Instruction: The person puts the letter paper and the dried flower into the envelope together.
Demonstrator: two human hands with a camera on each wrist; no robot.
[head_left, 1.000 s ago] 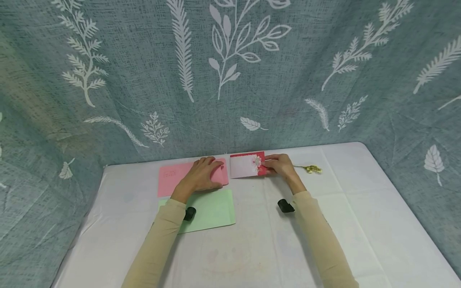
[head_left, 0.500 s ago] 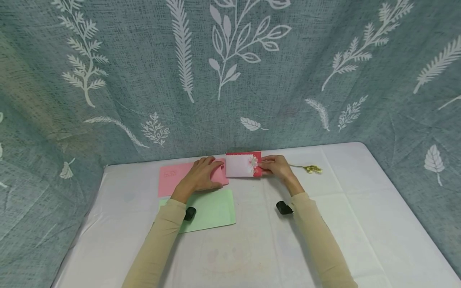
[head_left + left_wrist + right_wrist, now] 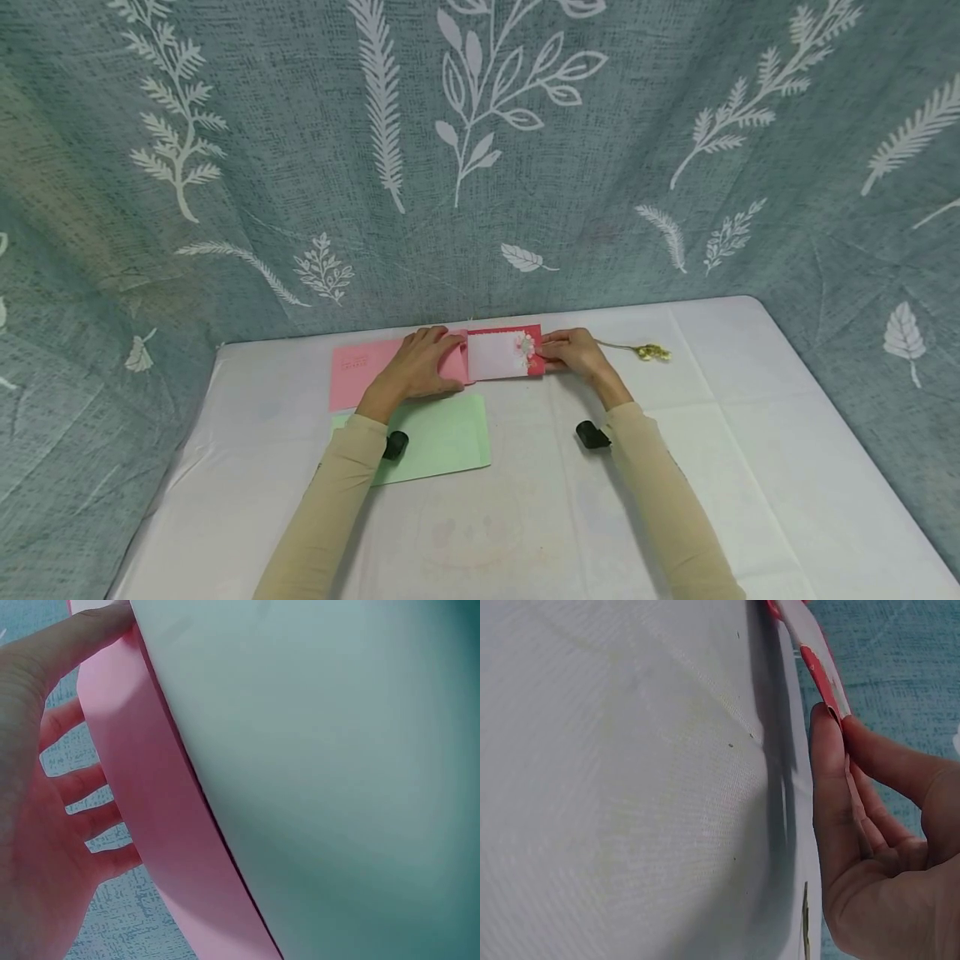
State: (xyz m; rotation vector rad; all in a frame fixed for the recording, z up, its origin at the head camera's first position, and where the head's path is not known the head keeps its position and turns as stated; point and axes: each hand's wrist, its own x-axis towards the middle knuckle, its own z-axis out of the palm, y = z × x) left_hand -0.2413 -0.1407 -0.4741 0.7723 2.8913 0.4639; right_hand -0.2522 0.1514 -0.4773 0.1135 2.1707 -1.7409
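In the head view, my left hand [image 3: 416, 367] lies over the right part of a pink envelope [image 3: 356, 375], with the thumb toward its near edge and the fingers toward the far edge. The left wrist view shows that thumb on one side of the envelope [image 3: 150, 765] and the fingertips along its other edge. My right hand [image 3: 581, 352] pinches the right end of a red-and-white flowered card [image 3: 491, 357] between thumb and fingers. The card's left end meets the envelope's right end, beside the left fingertips. From the right wrist, the card [image 3: 821, 675] appears nearly edge-on.
A light green envelope [image 3: 442, 442] lies just nearer than the pink one, partly under the left forearm. To the right of the right hand lies a yellow flower sprig [image 3: 651, 352]. A leaf-patterned curtain [image 3: 420, 250] hangs behind the white-covered table [image 3: 675, 467].
The right hand has brought the card leftward to the pink envelope's right end, and the card has then shifted slightly nearer. The left hand has stayed in place.
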